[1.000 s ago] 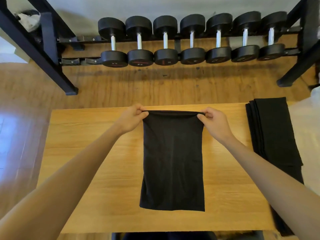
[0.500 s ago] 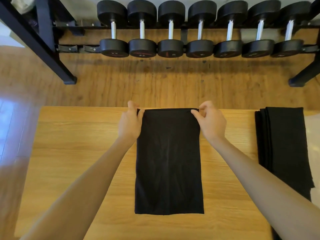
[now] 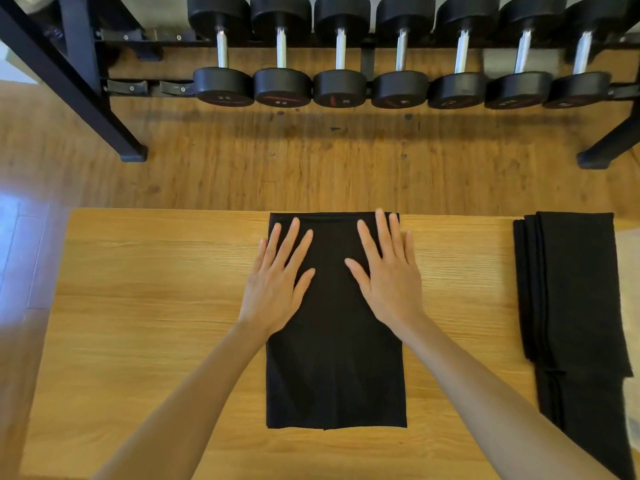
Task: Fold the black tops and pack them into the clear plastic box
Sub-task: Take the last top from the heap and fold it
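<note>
Since the frame half a second back, both hands have let go of the far corners of the black top (image 3: 334, 358) and are now lying flat on it, and the far edge of the cloth, which was being pinched up, is now lying down along the far edge of the wooden table (image 3: 145, 306). The left hand (image 3: 277, 282) is pressing palm-down on the upper left part of the folded cloth, fingers straight and slightly spread, gripping nothing, with its outer edge hanging over onto the wood. The right hand (image 3: 388, 278) is mirroring it on the upper right part, fingers straight and reaching almost to the far hem, likewise gripping nothing. The black top is sitting in the centre of the frame as a tall narrow rectangle, running from the table's far edge down towards the near edge, with a small notch showing in its bottom hem. At the right of the frame, well apart from it, a stack of black tops (image 3: 571, 299) is lying on the table, its layered edges facing left and its lower end trailing to the bottom right corner. Across the top of the frame, 7 dumbbells (image 3: 341, 53) are resting in a row on a black rack (image 3: 69, 64) that is standing on the wooden floor (image 3: 311, 161) beyond the table.
</note>
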`<control>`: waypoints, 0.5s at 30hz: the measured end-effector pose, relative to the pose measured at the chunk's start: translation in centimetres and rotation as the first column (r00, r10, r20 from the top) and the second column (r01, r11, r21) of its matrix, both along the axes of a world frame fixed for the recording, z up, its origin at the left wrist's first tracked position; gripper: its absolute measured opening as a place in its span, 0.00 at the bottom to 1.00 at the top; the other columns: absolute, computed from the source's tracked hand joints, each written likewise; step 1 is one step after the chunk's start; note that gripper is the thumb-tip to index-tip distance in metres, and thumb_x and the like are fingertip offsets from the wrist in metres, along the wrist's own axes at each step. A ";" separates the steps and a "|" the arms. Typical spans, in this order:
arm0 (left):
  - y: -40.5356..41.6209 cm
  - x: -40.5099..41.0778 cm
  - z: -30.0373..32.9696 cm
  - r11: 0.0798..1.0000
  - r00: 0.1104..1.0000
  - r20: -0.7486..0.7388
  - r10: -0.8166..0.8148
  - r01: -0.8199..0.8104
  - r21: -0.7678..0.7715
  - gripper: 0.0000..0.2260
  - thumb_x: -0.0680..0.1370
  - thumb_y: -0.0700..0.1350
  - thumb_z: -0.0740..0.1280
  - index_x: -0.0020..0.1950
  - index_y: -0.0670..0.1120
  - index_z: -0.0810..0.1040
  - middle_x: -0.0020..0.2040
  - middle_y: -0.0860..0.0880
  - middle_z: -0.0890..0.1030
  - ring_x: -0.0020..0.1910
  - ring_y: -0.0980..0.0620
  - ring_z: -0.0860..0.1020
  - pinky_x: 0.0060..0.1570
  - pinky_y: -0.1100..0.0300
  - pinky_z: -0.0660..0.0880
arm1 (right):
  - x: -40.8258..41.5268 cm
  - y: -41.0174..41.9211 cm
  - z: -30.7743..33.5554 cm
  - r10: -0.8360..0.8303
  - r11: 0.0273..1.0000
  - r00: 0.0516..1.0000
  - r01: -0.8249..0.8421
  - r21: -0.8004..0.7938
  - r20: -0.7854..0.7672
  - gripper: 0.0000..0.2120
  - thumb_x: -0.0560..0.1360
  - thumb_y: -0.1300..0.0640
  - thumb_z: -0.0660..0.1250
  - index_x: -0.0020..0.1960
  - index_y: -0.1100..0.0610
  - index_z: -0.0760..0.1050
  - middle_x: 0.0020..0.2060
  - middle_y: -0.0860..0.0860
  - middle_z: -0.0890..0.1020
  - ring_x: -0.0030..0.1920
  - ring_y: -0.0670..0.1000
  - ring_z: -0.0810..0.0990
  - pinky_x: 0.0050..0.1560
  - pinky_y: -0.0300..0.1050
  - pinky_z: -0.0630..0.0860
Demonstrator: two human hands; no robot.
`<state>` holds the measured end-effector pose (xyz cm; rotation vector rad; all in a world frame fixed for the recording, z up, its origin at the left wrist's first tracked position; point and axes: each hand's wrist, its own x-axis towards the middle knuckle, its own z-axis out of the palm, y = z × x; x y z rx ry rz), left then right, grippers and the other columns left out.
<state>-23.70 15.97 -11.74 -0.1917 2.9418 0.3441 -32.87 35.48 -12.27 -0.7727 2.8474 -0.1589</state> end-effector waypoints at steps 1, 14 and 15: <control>-0.2 0.0 -0.1 1.000 1.000 0.007 -0.006 0.006 -0.015 0.27 0.83 0.58 0.46 0.81 0.51 0.49 0.81 0.48 0.47 0.80 0.47 0.42 0.77 0.50 0.44 | -0.1 0.1 -0.1 -0.003 1.000 1.000 0.003 0.006 -0.006 0.31 0.82 0.39 0.47 0.80 0.52 0.51 0.79 0.56 0.49 0.79 0.58 0.45 0.77 0.57 0.46; 1.0 8.5 2.1 0.998 0.999 0.016 -0.041 0.040 0.050 0.25 0.84 0.51 0.48 0.80 0.45 0.53 0.81 0.47 0.50 0.80 0.49 0.48 0.78 0.50 0.49 | 8.9 1.6 2.4 0.011 1.000 0.999 -0.011 -0.001 0.037 0.30 0.82 0.41 0.47 0.80 0.53 0.48 0.80 0.53 0.48 0.79 0.54 0.42 0.77 0.54 0.40; 1.3 9.7 2.1 0.996 0.998 0.021 -0.065 0.064 0.055 0.25 0.84 0.51 0.48 0.80 0.44 0.53 0.81 0.48 0.50 0.80 0.50 0.48 0.77 0.51 0.48 | 10.4 2.0 2.3 0.012 1.000 0.999 -0.012 0.012 0.043 0.30 0.82 0.40 0.47 0.80 0.53 0.49 0.80 0.53 0.49 0.79 0.54 0.43 0.77 0.55 0.42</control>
